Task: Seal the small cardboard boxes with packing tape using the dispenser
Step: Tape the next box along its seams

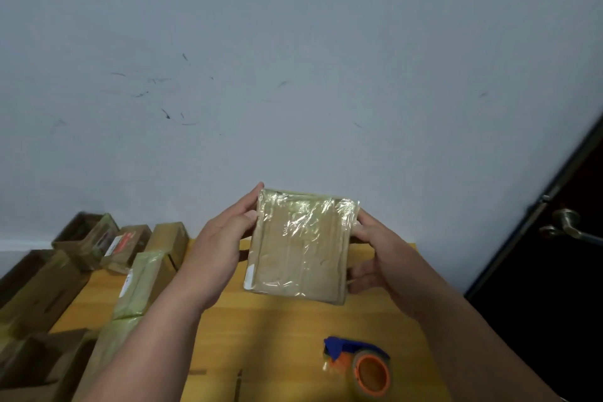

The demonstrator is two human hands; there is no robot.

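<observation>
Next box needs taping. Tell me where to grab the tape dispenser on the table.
Take the tape dispenser by its blue handle end, coming from above and the far side. It lies on the table with the orange roll toward you, the handle free.

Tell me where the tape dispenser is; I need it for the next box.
In the head view, the blue and orange tape dispenser lies on the yellow wooden table, lower right, below the held tape-wrapped cardboard box, beside the right forearm.

The taped cardboard box (298, 246) is hiding the far fingers of both hands behind it. The frame's left edge is cutting off the brown cartons (29, 290), and the label (118, 243) print is blurring beyond reading.
</observation>
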